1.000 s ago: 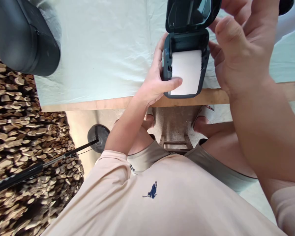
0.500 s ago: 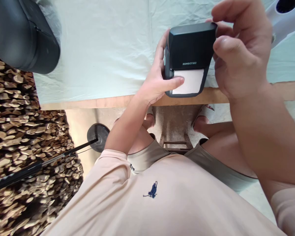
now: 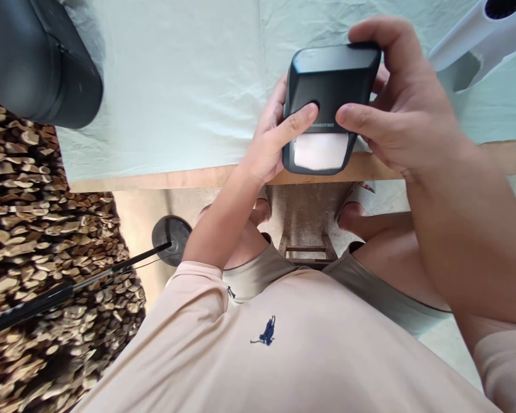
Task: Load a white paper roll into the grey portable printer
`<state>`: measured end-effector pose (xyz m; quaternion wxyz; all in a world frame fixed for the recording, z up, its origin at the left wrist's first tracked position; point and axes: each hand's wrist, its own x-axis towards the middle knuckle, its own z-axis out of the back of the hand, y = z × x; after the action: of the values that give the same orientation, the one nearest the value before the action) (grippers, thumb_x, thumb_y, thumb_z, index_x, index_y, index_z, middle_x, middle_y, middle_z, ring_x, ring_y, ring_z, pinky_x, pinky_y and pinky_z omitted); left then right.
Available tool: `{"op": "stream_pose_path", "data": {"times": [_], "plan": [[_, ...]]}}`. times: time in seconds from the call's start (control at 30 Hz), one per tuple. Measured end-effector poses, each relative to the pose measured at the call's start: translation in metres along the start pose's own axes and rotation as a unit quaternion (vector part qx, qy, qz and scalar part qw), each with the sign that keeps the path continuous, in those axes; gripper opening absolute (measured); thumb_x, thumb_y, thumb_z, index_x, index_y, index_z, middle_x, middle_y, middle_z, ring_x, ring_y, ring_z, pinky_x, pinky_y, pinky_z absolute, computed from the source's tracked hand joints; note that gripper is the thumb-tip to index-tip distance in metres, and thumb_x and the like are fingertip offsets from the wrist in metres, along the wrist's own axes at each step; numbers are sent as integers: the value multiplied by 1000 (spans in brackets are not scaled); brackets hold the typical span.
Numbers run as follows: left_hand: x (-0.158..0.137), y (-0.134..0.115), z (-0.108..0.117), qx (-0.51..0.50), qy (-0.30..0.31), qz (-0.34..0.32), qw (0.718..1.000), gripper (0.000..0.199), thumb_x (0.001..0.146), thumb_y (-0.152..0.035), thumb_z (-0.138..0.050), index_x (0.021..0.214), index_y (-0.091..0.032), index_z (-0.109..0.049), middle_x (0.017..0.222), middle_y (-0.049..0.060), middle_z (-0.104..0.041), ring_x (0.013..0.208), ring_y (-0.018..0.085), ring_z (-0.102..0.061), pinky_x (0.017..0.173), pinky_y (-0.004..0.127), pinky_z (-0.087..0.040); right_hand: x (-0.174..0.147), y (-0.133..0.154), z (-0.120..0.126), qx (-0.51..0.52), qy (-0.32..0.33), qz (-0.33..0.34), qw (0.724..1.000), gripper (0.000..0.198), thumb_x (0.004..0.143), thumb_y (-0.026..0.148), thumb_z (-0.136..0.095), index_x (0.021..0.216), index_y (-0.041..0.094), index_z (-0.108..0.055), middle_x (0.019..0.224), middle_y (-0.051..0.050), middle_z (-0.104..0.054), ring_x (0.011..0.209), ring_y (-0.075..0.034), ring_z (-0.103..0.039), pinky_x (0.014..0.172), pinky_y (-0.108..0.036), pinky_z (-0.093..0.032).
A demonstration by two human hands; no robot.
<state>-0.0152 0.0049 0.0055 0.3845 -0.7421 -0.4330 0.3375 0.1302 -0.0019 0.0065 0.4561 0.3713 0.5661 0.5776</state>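
A dark handheld label printer (image 3: pixel 327 89) is held above the table's front edge, tilted toward me. Below its brand lettering lies a white label area (image 3: pixel 321 151). My left hand (image 3: pixel 279 132) grips the printer's left side, thumb resting on the dark cover and fingers hidden behind. On the opposite side, my right hand (image 3: pixel 402 94) is closed around the edge, its thumb on the front near the lettering and its index finger at the top right corner. The other right fingers are partly hidden behind the printer.
A pale green cloth (image 3: pixel 176 86) covers the table, whose wooden edge (image 3: pixel 155 179) faces me. A black rounded case (image 3: pixel 43 63) stands at the left, and a white object with a dark hole (image 3: pixel 490 40) at the right. A black stand (image 3: pixel 172 241) and stacked firewood (image 3: pixel 47 246) are left.
My right hand has moved left and closed on the printer. My left thumb has shifted up from the white label to the cover, and the printer has tilted slightly.
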Motion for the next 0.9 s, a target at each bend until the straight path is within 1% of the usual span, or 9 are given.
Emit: {"op": "stream_pose_path", "data": {"times": [0.13, 0.2, 0.33, 0.4, 0.47, 0.57, 0.73, 0.83, 0.9], "plan": [[1, -1, -1, -14, 3, 7, 1000, 52, 73, -16, -40, 119, -32, -23, 89, -3, -57, 110, 13, -44, 87, 23, -44, 0, 0, 1, -6, -5, 2, 1000, 65, 60, 43, -51, 115, 29, -20, 118, 2, -24, 92, 12, -33, 69, 6, -38], [2, -1, 0, -32, 12, 7, 999, 49, 74, -17, -38, 119, -28, -25, 90, -2, -56, 113, 14, -41, 87, 25, -43, 1, 0, 1, -11, -7, -5, 1000, 65, 61, 44, -49, 116, 31, -19, 118, 2, -25, 91, 12, -34, 68, 5, -39], [7, 2, 7, -104, 46, -8, 993, 37, 74, -22, -27, 109, -22, -38, 94, -2, -55, 114, 15, -39, 87, 26, -43, 3, -2, 3, -33, -28, -9, 999, 63, 64, 47, -45, 119, 32, -18, 114, 2, -31, 87, 13, -37, 66, 5, -39], [9, 2, 12, -124, 55, -14, 991, 35, 72, -17, -26, 104, -23, -41, 94, -5, -54, 113, 14, -41, 89, 27, -43, 4, -5, 6, -39, -46, 1, 998, 59, 67, 46, -42, 119, 30, -20, 114, 3, -32, 87, 14, -37, 70, 6, -38], [10, 3, 15, -122, 56, -10, 991, 36, 70, -13, -26, 99, -24, -43, 93, -6, -54, 111, 12, -43, 90, 26, -43, 4, -6, 8, -36, -60, 22, 997, 56, 69, 43, -41, 119, 28, -21, 117, 4, -30, 97, 14, -37, 81, 8, -38], [9, 5, 19, -96, 45, -1, 994, 38, 69, -14, -28, 102, -25, -43, 89, -4, -54, 107, 14, -45, 88, 28, -44, 4, -8, 9, -28, -47, 44, 997, 59, 67, 40, -44, 120, 27, -22, 119, 5, -28, 109, 12, -34, 93, 8, -36], [9, 12, 27, -52, 15, 19, 998, 39, 70, -17, -35, 107, -27, -41, 74, -3, -50, 98, 14, -49, 73, 23, -47, 2, -6, 11, -62, -1, 37, 997, 71, 60, 32, -51, 122, 32, -15, 121, 5, -25, 104, 11, -36, 85, 8, -39], [9, 14, 30, -47, -23, 41, 998, 36, 69, -19, -38, 105, -27, -43, 78, -4, -51, 106, 16, -44, 78, 24, -46, 1, -3, 13, -81, 11, 37, 996, 77, 58, 28, -53, 122, 34, -11, 123, 6, -22, 106, 12, -35, 87, 10, -37], [9, 13, 29, -45, -50, 70, 995, 32, 70, -28, -40, 101, -26, -46, 84, -4, -54, 113, 16, -38, 85, 25, -45, 0, 1, 13, -113, -24, 35, 993, 76, 56, 29, -54, 121, 34, -14, 122, 7, -23, 108, 11, -35, 85, 11, -37]]}}
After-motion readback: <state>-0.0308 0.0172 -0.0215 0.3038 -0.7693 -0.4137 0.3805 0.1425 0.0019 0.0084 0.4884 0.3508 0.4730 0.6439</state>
